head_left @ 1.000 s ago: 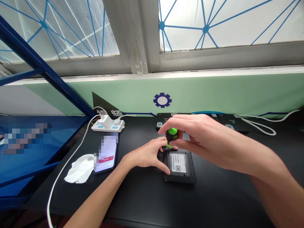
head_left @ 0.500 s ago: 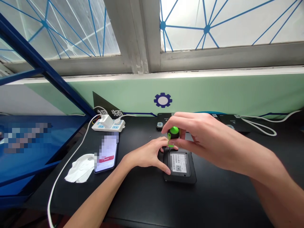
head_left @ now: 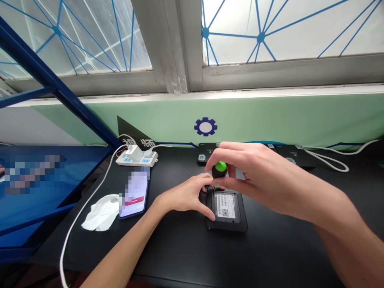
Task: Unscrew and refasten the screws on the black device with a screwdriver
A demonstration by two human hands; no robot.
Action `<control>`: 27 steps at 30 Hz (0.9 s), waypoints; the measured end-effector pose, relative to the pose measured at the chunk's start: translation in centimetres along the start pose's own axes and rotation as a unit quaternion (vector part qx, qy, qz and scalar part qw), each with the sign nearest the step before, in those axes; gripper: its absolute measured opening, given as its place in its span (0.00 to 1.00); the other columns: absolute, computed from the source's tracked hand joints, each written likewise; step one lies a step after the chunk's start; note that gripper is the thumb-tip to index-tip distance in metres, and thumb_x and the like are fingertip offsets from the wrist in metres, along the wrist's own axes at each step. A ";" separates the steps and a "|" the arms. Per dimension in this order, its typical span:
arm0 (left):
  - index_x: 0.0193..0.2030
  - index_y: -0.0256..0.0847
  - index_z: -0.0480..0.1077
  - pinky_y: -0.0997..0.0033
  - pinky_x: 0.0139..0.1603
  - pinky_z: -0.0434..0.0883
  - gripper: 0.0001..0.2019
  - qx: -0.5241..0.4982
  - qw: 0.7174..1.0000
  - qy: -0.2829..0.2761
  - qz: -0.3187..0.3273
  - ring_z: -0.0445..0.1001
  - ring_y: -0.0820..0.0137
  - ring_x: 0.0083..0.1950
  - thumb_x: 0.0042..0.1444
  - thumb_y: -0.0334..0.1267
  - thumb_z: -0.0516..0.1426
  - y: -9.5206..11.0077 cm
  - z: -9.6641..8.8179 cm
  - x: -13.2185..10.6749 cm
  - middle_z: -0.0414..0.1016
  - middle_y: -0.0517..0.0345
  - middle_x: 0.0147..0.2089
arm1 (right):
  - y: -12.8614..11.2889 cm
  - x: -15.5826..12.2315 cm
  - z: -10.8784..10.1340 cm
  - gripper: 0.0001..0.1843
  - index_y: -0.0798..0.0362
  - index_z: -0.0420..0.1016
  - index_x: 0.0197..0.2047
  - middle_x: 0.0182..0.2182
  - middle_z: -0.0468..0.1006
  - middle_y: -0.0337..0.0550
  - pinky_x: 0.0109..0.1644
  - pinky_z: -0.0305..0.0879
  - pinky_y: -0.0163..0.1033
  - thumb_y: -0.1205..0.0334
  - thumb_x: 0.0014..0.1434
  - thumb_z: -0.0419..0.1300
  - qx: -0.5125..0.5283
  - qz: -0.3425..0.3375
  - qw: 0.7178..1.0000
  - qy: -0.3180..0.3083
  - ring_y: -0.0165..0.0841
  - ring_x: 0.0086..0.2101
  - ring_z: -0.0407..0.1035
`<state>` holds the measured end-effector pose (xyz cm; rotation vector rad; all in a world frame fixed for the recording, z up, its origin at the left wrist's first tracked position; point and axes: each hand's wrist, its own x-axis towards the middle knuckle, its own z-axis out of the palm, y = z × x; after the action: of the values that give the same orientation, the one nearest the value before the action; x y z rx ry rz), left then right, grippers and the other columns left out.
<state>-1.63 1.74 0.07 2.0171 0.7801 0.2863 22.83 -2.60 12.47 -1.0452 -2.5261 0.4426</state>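
A flat black device (head_left: 237, 204) lies on the table with its white barcode label facing up. My left hand (head_left: 192, 194) steadies it, the thumb against its left edge and the fingers near its far left corner. My right hand (head_left: 255, 172) grips a screwdriver (head_left: 220, 170) with a black and green handle, held upright over that same far corner. The fingers wrap around the handle from above. Its tip is hidden behind my fingers, so I cannot tell exactly what it touches.
A phone (head_left: 136, 196) and a crumpled white tissue (head_left: 102, 214) lie to the left. Behind them is a power strip (head_left: 136, 157) with a white cable (head_left: 70, 236). Dark boxes (head_left: 205, 156) stand along the wall. A tiny screw-like piece (head_left: 189, 173) lies beyond my left hand.
The screwdriver handle has turned a little in my right hand; its green side mark no longer shows. My left hand and the device stay practically in place.
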 end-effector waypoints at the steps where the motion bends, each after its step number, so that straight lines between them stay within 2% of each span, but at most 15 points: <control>1: 0.59 0.46 0.79 0.58 0.55 0.78 0.35 -0.002 1.000 0.001 -0.002 0.74 0.52 0.58 0.46 0.54 0.81 0.1 0.0 0.0 0.74 0.51 0.56 | -0.1 0.2 0.2 0.04 0.46 0.77 0.49 0.46 0.82 0.38 0.35 0.61 0.41 0.57 0.76 0.66 -0.023 0.007 1.000 0.013 0.32 0.35 0.73; 4: 0.61 0.48 0.78 0.56 0.57 0.78 0.38 -0.014 1.000 0.000 -0.009 0.75 0.51 0.58 0.45 0.53 0.81 0.2 0.0 0.0 0.74 0.51 0.59 | -0.3 0.5 0.9 0.13 0.49 0.76 0.45 0.40 0.81 0.39 0.32 0.57 0.42 0.49 0.74 0.68 -0.082 0.025 0.995 0.053 0.33 0.30 0.70; 6: 0.61 0.48 0.78 0.56 0.57 0.78 0.38 -0.012 1.000 0.001 -0.013 0.75 0.51 0.58 0.45 0.54 0.81 0.3 0.0 0.0 0.74 0.50 0.59 | -0.3 0.5 1.0 0.13 0.49 0.77 0.46 0.42 0.81 0.39 0.32 0.57 0.42 0.48 0.74 0.68 -0.082 0.028 0.995 0.055 0.33 0.31 0.71; 9: 0.59 0.47 0.78 0.58 0.55 0.78 0.36 0.000 1.000 0.001 -0.022 0.74 0.52 0.56 0.45 0.55 0.81 0.2 0.0 0.0 0.74 0.52 0.56 | -0.1 0.2 0.5 0.07 0.45 0.77 0.54 0.48 0.82 0.38 0.37 0.61 0.41 0.55 0.76 0.66 -0.037 0.011 0.999 0.028 0.34 0.37 0.75; 11: 0.57 0.47 0.79 0.58 0.56 0.78 0.34 -0.001 1.000 -0.002 -0.016 0.74 0.53 0.57 0.46 0.54 0.81 0.1 0.0 -0.1 0.74 0.52 0.57 | -0.1 0.1 0.2 0.08 0.45 0.76 0.56 0.50 0.82 0.37 0.40 0.63 0.40 0.63 0.76 0.63 0.000 -0.002 1.000 0.010 0.32 0.41 0.75; 13: 0.57 0.47 0.79 0.57 0.58 0.77 0.33 -0.005 1.000 -0.004 -0.005 0.73 0.52 0.59 0.47 0.54 0.80 0.1 0.0 -0.1 0.74 0.52 0.58 | -0.1 0.1 0.1 0.09 0.45 0.77 0.55 0.49 0.82 0.35 0.41 0.64 0.39 0.67 0.76 0.62 0.020 -0.009 1.000 -0.003 0.31 0.41 0.75; 15: 0.57 0.47 0.79 0.57 0.57 0.78 0.34 -0.005 1.000 0.000 -0.009 0.73 0.51 0.60 0.46 0.55 0.81 0.1 0.0 -0.1 0.74 0.51 0.59 | -0.2 0.4 0.3 0.04 0.47 0.78 0.53 0.45 0.82 0.35 0.37 0.63 0.40 0.62 0.77 0.64 -0.002 -0.001 1.000 0.004 0.31 0.37 0.74; 18: 0.56 0.46 0.79 0.56 0.57 0.78 0.35 -0.010 1.000 0.003 -0.023 0.74 0.50 0.59 0.44 0.56 0.81 0.2 0.0 0.0 0.74 0.50 0.61 | -0.3 0.7 0.9 0.10 0.49 0.80 0.50 0.40 0.81 0.36 0.32 0.57 0.42 0.51 0.75 0.67 -0.073 0.022 0.996 0.037 0.32 0.30 0.70; 21: 0.56 0.47 0.79 0.57 0.57 0.78 0.35 -0.014 1.000 -0.001 -0.009 0.74 0.50 0.60 0.44 0.54 0.81 0.2 -0.1 0.1 0.75 0.50 0.60 | -0.2 0.7 1.2 0.13 0.48 0.79 0.52 0.42 0.83 0.39 0.33 0.58 0.43 0.48 0.75 0.67 -0.080 0.027 0.995 0.049 0.33 0.31 0.73; 24: 0.57 0.48 0.80 0.58 0.57 0.78 0.34 -0.008 1.000 -0.003 -0.004 0.74 0.51 0.60 0.45 0.54 0.81 0.1 0.0 0.0 0.75 0.51 0.59 | 0.0 0.2 0.8 0.12 0.45 0.77 0.58 0.49 0.83 0.40 0.39 0.63 0.42 0.51 0.77 0.65 -0.025 0.005 0.999 0.034 0.35 0.39 0.77; 27: 0.60 0.49 0.80 0.58 0.57 0.77 0.35 -0.005 1.000 -0.004 -0.013 0.74 0.52 0.59 0.46 0.55 0.80 -0.1 0.0 -0.1 0.74 0.51 0.60 | 0.1 0.0 0.3 0.09 0.44 0.76 0.59 0.50 0.83 0.39 0.42 0.65 0.40 0.62 0.78 0.62 0.019 -0.010 1.000 0.012 0.34 0.41 0.76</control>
<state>-1.75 1.67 0.02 1.9959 0.7991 0.2670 22.77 -2.59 12.19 -1.0044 -2.4958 0.4677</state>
